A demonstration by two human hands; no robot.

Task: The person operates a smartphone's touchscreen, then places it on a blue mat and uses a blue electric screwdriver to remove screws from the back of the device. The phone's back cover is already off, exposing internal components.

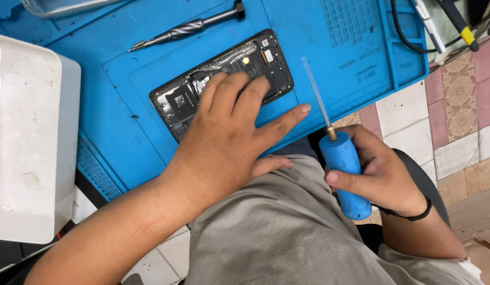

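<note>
A phone with its back cover off (187, 97) lies slanted on a blue work mat (319, 63), circuit boards and battery exposed. My left hand (229, 137) rests flat over its lower half, fingers spread, pressing it down. My right hand (377, 174) is at the mat's near edge, wrapped around a blue-handled screwdriver (342, 169). Its thin shaft points up and away over the mat, and the tip is clear of the phone.
A black metal tool with a twisted grip (192, 29) lies on the mat behind the phone. A white box (28, 137) stands at the left. Cables and a yellow-tipped tool (456, 24) sit at the top right, beyond the mat's edge. Tiled floor shows below.
</note>
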